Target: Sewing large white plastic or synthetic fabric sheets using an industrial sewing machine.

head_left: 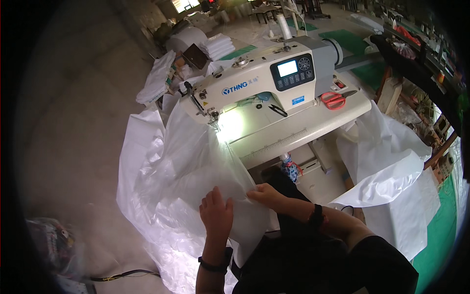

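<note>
A large white plastic-like sheet hangs in folds at the left of a white sewing machine. Its upper edge runs under the lit needle area, and one edge stretches taut from there toward me. My right hand pinches that edge between thumb and fingers. Beside it, my left hand lies on the sheet with its fingers stretched out and its back showing. Dark bands circle both wrists. On the machine bed lie small black thread snips and red-handled scissors.
A small blue patterned bottle-like thing stands below the machine bed. More white sheeting drapes at the right, near green floor covering. White stacks stand behind the machine. A dark cable lies on the floor at the lower left.
</note>
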Tool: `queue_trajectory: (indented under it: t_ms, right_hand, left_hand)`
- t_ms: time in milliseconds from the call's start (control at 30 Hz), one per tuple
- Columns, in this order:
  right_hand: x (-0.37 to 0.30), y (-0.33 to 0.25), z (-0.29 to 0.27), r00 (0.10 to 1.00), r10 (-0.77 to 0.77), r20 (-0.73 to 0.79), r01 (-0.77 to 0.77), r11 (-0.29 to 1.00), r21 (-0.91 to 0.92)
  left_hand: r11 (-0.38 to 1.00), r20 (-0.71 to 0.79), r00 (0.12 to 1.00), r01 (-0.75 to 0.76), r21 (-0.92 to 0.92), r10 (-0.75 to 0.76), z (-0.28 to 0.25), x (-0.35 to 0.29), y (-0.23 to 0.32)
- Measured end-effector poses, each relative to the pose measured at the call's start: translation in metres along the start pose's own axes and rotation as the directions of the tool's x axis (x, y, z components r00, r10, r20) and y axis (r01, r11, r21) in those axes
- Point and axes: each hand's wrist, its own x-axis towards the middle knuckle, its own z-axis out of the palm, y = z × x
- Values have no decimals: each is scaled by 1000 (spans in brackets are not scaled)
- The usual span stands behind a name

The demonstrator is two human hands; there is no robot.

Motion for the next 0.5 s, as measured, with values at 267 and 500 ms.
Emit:
queue_trajectory:
  t_ms: [267, 500]
  right_hand:
    - [5, 2, -2, 994, 30, -101, -62, 940, -336]
    - [22, -22, 3, 931, -347, -111, 293, 893, -341]
  left_hand:
    - [972, 165, 984, 97, -213, -62, 4, -1, -9]
    - [695, 594, 802, 461, -552, -60, -10, 17, 41]
